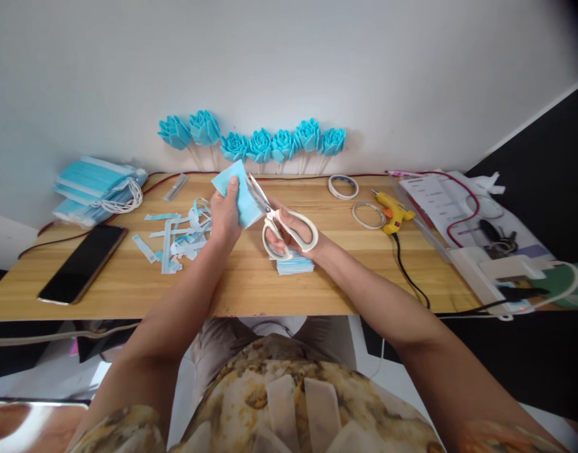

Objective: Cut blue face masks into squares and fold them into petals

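Observation:
My left hand is closed on a light blue piece of face mask fabric, thumb on top, held above the table. In my right hand are scissors with white handles, fingers through the loops. Their blades are parted at the right edge of the fabric; whether they touch it I cannot tell. Below the scissors lies a stack of cut blue and white mask pieces, partly hidden. Left of my left hand, cut-off mask strips lie in a loose pile.
Blue fabric flowers on sticks lean along the wall. Face masks and a phone lie left. A tape roll, a yellow glue gun with its cord, papers, keys and a power strip are on the right.

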The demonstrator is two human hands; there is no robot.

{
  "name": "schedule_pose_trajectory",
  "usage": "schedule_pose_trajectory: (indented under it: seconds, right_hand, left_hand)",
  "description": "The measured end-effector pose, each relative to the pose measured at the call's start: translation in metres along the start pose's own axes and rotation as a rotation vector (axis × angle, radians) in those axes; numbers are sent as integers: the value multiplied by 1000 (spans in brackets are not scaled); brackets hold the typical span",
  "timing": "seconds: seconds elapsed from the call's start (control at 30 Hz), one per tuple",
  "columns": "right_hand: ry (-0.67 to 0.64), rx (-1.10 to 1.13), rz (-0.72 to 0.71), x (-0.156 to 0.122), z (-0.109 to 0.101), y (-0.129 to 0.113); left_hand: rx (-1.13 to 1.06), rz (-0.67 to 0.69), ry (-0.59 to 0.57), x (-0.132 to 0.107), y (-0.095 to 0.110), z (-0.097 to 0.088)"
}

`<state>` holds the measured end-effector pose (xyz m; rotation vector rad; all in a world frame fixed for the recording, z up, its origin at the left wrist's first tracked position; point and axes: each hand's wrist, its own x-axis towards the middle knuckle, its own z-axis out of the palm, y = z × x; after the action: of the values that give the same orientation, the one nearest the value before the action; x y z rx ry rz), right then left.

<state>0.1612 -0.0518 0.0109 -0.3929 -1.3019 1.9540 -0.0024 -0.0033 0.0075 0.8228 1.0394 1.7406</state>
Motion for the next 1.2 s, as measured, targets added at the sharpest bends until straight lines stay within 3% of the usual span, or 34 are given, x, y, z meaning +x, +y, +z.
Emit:
schedule_pose_trajectory:
  seconds: [0.57,1.2]
  right_hand:
    - [12,-18,1,2,-3,1]
    - [11,-20,-29,-1,2,-5]
  left_hand:
    - [38,88,6,-2,2,1]
    - [-2,61,-23,-4,3,3]
